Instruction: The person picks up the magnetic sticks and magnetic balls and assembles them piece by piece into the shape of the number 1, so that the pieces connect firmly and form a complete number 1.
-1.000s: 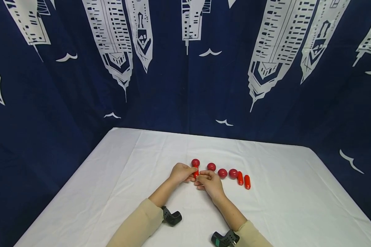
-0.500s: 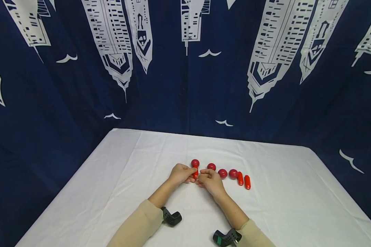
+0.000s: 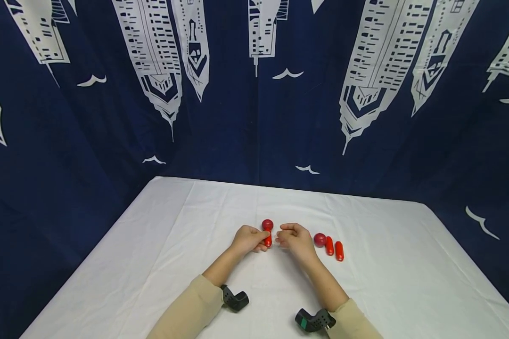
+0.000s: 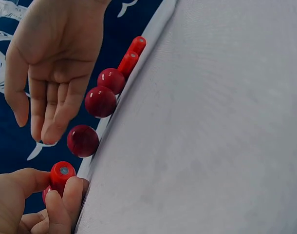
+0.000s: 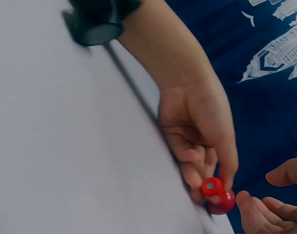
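My left hand (image 3: 248,239) pinches a short red rod (image 3: 268,239) between thumb and fingers. The rod's near end shows a small grey disc in the left wrist view. Against its far end sits a dark red ball (image 3: 267,225). Just to the right is my right hand (image 3: 298,244), its fingers loosely bent, with nothing seen in them. In the left wrist view its palm (image 4: 65,53) shows bare. Three more dark red balls stand in a row there: a near ball (image 4: 83,141), a middle ball (image 4: 101,102) and a far ball (image 4: 111,80). The right hand mostly hides two of them in the head view.
Two more red rods, a left one (image 3: 329,246) and a right one (image 3: 339,251), lie side by side right of the last ball (image 3: 320,239). Everything rests on a white-covered table (image 3: 195,212). A dark blue printed curtain (image 3: 237,127) hangs behind it.
My right hand has drawn away from the rod, to the right and slightly up, now covering balls that showed before. My left hand keeps its pinch on the rod, almost unmoved.
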